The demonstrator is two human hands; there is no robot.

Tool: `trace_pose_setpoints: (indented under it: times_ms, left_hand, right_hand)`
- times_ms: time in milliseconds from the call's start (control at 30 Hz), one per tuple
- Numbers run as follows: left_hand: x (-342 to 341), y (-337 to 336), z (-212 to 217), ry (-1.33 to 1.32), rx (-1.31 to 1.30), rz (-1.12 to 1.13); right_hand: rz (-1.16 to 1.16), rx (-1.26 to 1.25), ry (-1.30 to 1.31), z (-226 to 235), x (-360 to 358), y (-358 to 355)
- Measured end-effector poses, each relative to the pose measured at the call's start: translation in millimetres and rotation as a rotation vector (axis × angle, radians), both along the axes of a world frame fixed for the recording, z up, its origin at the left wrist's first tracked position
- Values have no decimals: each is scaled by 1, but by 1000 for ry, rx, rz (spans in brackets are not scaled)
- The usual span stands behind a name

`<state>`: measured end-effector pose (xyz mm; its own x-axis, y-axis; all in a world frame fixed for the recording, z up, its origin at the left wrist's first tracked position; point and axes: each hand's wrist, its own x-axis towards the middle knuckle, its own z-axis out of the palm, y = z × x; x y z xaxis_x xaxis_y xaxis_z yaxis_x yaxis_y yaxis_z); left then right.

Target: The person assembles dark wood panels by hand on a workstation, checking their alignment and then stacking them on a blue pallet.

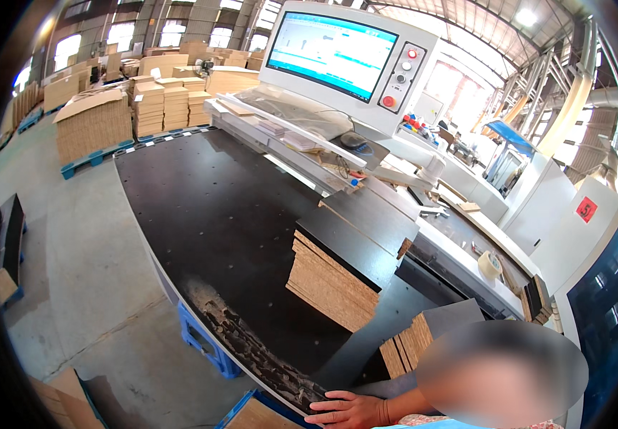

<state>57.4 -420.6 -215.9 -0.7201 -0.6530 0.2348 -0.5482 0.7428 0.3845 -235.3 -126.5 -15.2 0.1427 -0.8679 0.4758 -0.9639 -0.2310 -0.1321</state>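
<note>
Neither of my own hands shows in the head view. At the lower edge another person leans in, and that person's hand (348, 410) lies with fingers spread on the near edge of a dark table (223, 200). A stack of dark-faced particle boards (334, 282) with raw tan edges sits on the table. Close to the person's arm stands a smaller stack of boards (409, 343). More dark panels (370, 214) lie flat behind the larger stack.
A machine console with a lit screen (330, 50) and a red button (389, 101) rises at the back. A tape roll (490, 265) rests on the machine ledge at right. Cardboard stacks (95, 125) stand on blue pallets at far left. Dark scuffing (241, 332) marks the table's left edge.
</note>
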Motion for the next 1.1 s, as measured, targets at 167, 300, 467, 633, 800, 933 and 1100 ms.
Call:
trace_pose_setpoints:
  times_ms: [167,300,467,633,800,933,1100]
  left_hand:
    - [4,4,3,13,4,-16]
    - [14,7,2,15,4,-19]
    - [32,12,4,26,3,-25]
    - [62,20,2,36,0,-27]
    - [99,34,-18,53,30,-29]
    - [115,47,-47,86,82,3]
    - [127,37,-66,202,-180,318]
  right_hand:
    - [85,190,-1167,-21,12,20]
    - [7,326,-152,15,1,11]
    - [-106,356,-186,21,11,6]
    - [-80,376,-136,17,10,10]
    - [-81,393,-100,18,9,15]
    - [-75,378,-55,14,4,19]
    - [-71,260,-3,13,8,13]
